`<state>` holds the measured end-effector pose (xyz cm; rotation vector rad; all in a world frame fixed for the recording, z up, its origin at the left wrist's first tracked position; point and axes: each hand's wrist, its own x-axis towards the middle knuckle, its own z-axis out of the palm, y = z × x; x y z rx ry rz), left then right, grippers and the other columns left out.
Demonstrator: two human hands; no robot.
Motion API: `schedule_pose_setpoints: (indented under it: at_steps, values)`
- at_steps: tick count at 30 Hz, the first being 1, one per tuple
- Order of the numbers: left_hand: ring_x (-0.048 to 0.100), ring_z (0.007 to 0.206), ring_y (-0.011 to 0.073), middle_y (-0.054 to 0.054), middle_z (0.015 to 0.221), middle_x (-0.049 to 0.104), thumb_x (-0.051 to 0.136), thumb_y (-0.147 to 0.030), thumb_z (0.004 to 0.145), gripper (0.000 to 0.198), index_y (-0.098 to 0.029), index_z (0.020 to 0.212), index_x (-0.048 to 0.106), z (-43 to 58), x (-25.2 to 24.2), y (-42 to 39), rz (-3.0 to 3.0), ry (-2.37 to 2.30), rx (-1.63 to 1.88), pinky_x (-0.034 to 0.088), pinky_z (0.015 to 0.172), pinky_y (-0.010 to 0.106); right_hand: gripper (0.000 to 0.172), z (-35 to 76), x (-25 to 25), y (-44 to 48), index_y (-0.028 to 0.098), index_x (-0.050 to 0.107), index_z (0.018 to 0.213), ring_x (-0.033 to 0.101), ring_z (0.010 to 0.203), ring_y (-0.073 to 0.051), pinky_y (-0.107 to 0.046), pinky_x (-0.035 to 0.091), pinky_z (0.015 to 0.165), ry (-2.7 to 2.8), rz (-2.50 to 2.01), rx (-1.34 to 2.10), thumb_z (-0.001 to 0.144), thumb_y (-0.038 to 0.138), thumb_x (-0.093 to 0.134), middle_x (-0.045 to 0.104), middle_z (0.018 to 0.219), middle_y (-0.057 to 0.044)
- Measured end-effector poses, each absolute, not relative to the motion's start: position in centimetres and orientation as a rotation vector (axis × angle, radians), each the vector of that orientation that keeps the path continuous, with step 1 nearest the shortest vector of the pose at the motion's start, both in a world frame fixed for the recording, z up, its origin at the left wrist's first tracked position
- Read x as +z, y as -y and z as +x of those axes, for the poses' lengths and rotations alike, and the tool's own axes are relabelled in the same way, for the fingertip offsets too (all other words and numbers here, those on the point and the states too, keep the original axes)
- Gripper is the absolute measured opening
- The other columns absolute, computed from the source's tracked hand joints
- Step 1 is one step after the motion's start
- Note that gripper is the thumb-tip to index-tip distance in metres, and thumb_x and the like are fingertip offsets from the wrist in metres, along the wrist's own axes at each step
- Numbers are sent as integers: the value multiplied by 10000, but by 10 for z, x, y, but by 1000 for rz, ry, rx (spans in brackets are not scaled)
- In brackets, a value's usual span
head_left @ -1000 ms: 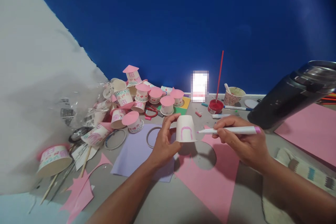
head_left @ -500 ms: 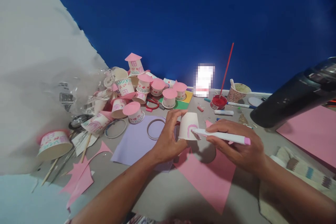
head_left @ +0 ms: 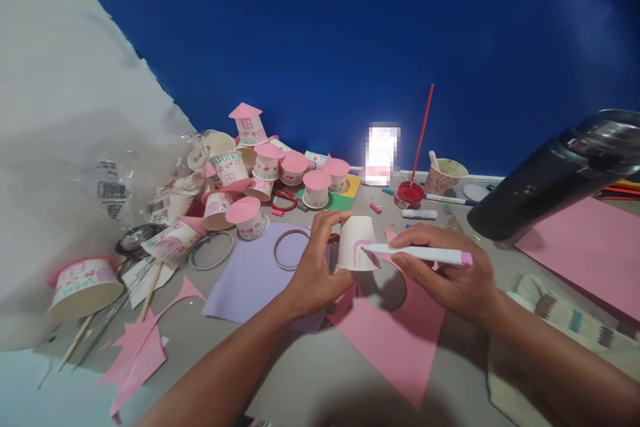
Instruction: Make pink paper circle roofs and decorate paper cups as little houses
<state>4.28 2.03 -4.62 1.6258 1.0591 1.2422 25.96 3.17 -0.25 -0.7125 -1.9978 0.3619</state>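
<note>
Blue wall [head_left: 310,33] behind grey table [head_left: 295,367]; hands [head_left: 316,270] hold cup [head_left: 353,232], marker [head_left: 435,255].

Plastic bag [head_left: 131,177], left of the frame: barcodes, digits too small to read
Paint jar [head_left: 409,196], right of centre: label illegible

I count one held cup [head_left: 357,239], one flask [head_left: 545,177], two grey rings [head_left: 277,250] [head_left: 212,268].

cup [head_left: 353,235]: white, pink arch pattern | marker [head_left: 433,254]: white, pink-ended | wall [head_left: 310,40]: blue
</note>
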Motion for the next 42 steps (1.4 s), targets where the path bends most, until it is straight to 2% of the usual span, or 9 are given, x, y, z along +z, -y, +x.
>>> schedule_pose_setpoints:
  at_steps: [4, 9, 13, 18, 22, 27, 32, 36, 42]
  values:
    - [442, 1372, 318, 77, 1419, 448, 785, -161, 745, 678, -329, 1352, 533, 43, -47, -21, 1600, -1068, 1253, 441, 1068, 419, 115, 261, 0, -32, 228, 696, 866, 646, 539, -133, -254, 503, 514, 2064, -682, 472, 940, 190, 617, 728, 691, 4]
    - [463, 1353, 298, 73, 1415, 455, 715, -104, 742, 682, -322, 1357, 514, 42, -48, -21, 1630, -1049, 1242, 437, 1078, 422, 83, 262, 0, -33, 215, 690, 894, 702, 646, -154, -248, 524, 567, 1973, -714, 359, 926, 160, 637, 765, 780, -24]
    - [473, 1330, 300, 71, 1413, 460, 768, -176, 737, 683, -319, 1349, 500, 42, -50, -23, 1597, -1039, 1272, 460, 1066, 456, 117, 264, 2, -32, 209, 676, 855, 623, 531, -112, -218, 479, 498, 2038, -663, 492, 930, 146, 614, 710, 682, 9]
    - [495, 1310, 289, 76, 1399, 475, 765, -199, 770, 647, -314, 1347, 498, 43, -50, -24, 1607, -1003, 1269, 475, 1052, 450, 92, 264, 2, -33, 215, 689, 888, 693, 638, -149, -247, 530, 585, 1959, -687, 355, 927, 163, 624, 757, 772, -24]
    - [484, 1324, 293, 71, 1408, 463, 784, -214, 758, 668, -322, 1351, 496, 43, -51, -24, 1610, -998, 1272, 474, 1053, 446, 113, 265, 3, -33, 212, 669, 860, 621, 534, -112, -222, 470, 505, 2039, -647, 492, 927, 148, 606, 704, 678, 11]
    - [473, 1338, 291, 72, 1414, 454, 717, -130, 756, 695, -331, 1380, 488, 42, -53, -23, 1665, -989, 1248, 467, 1050, 428, 104, 266, 3, -34, 212, 660, 892, 674, 624, -130, -235, 514, 591, 1999, -663, 365, 929, 127, 611, 737, 744, -7]
    - [467, 1342, 296, 67, 1411, 450, 721, -117, 727, 721, -335, 1376, 493, 40, -54, -24, 1672, -998, 1252, 456, 1053, 426, 112, 268, 1, -33, 208, 653, 845, 598, 527, -98, -222, 451, 504, 2069, -672, 489, 928, 149, 607, 675, 660, 29]
    - [454, 1358, 296, 66, 1411, 437, 682, -91, 718, 720, -332, 1370, 495, 40, -53, -23, 1708, -993, 1221, 450, 1062, 433, 90, 267, 0, -33, 204, 658, 887, 665, 629, -121, -239, 497, 592, 2029, -666, 396, 934, 140, 618, 726, 746, 3]
    - [455, 1357, 289, 61, 1408, 432, 663, -67, 696, 744, -333, 1369, 490, 41, -53, -22, 1714, -1018, 1211, 448, 1062, 436, 113, 266, 1, -33, 204, 653, 846, 595, 537, -91, -215, 441, 507, 2063, -648, 510, 924, 136, 610, 679, 674, 26]
